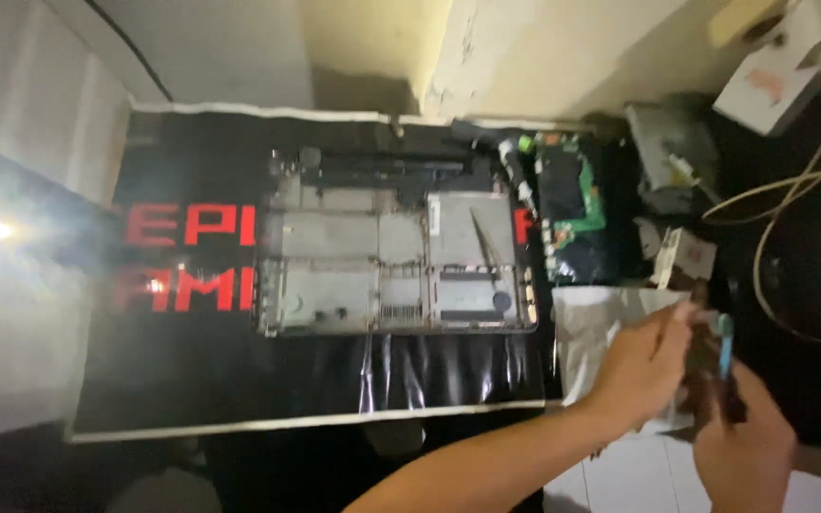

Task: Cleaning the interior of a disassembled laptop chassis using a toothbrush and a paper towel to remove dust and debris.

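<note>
1. The left hand point(640, 366) reaches in from the lower middle, forearm stretched across the dark lower part of the view, fingers drawn together in a narrow pinch at something small near the fingertips; what it pinches is too blurred to tell.
2. The right hand point(745, 446) sits at the lower right corner, just beside the left hand and slightly below it, closed around a thin tool with a blue handle point(725, 344) that stands upright above the knuckles.
3. Between the two hands there is a dark, blurred object; its kind cannot be made out.
4. Under and behind the hands lies a silvery plastic bag point(586, 337), touching the right edge of the black mat point(192, 370).
5. The black mat, with large red letters and a white border, covers most of the table.
6. On the mat, well to the left of both hands, rests an opened grey laptop shell point(391, 252), lying flat with its inner side up and bare compartments showing.
7. A green circuit board point(572, 204) lies just right of the shell, above the bag and farther from the hands.
8. A white box-shaped device point(776, 71) sits at the upper right, and pale cables point(791, 204) loop down the right side, near the right hand.
</note>
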